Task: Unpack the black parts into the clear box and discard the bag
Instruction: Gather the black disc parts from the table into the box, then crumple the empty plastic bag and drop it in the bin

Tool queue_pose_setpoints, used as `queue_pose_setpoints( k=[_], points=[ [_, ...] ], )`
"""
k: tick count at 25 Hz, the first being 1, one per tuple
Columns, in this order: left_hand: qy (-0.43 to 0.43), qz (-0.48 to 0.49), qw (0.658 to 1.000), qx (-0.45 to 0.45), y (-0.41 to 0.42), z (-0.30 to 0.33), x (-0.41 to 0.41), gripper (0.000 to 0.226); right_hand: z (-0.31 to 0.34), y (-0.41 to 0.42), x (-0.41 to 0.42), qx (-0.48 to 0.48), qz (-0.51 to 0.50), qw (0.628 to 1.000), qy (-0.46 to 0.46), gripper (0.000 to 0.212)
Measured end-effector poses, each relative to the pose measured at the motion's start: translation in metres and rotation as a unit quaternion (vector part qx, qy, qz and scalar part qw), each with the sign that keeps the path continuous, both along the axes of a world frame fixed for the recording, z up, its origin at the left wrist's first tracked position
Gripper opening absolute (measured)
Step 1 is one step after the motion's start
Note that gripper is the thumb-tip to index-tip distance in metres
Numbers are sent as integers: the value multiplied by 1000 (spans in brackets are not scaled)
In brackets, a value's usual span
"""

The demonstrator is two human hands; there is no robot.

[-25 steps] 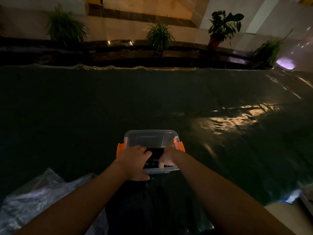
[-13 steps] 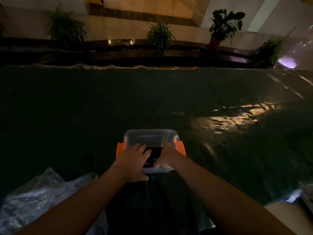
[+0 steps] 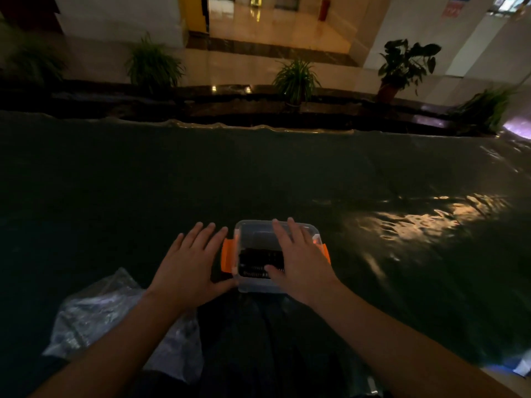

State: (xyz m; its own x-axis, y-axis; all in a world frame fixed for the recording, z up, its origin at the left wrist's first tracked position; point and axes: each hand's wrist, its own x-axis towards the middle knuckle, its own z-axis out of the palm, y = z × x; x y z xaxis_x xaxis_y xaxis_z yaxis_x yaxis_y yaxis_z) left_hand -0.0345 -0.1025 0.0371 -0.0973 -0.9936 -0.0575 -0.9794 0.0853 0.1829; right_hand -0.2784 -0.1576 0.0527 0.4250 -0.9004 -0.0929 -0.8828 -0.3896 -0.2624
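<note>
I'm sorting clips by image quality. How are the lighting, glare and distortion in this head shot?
Head view: dim overall, the dark table cover nearly black; warm glare streaks on its right side; the bright hallway floor far behind; wide-angle bowing at the table's far edge; black parts in the clear box hard to resolve; both hands reasonably sharp.

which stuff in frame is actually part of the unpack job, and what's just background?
Job:
- clear box with orange latches
- black parts inside it
- crumpled plastic bag, near left
- left hand, spread flat beside the box
- right hand, spread over the box

Background:
- dark table cover
- potted plants along the far ledge
</note>
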Motion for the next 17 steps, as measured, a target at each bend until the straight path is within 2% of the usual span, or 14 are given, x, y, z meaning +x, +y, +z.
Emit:
queue_pose_setpoints(
  k=[5, 7, 9, 11, 15, 16, 17],
  points=[
    [25, 115, 993, 18, 57, -6, 65, 92, 7, 27, 46, -33, 132, 990, -29, 80],
    [40, 140, 989, 12, 81, -15, 79, 83, 0, 38, 70, -5, 195, 980, -34, 64],
    [43, 160, 986, -8, 105, -26, 83, 77, -10, 47, 96, 62, 235, 969, -44, 49],
    [49, 168, 984, -20, 128, -39, 80, 69, -20, 53, 123, 120, 243, 961, -48, 48],
    [57, 164, 984, -29, 165, -63, 68, 66, -35, 49, 173, 161, 199, 967, -16, 68],
    [54, 159, 985, -39, 171, -68, 65, 66, -38, 46, 181, 173, 184, 968, 9, 65],
    [50, 156, 985, -46, 176, -73, 61, 69, -41, 43, 188, 190, 173, 966, 29, 52]
  ],
)
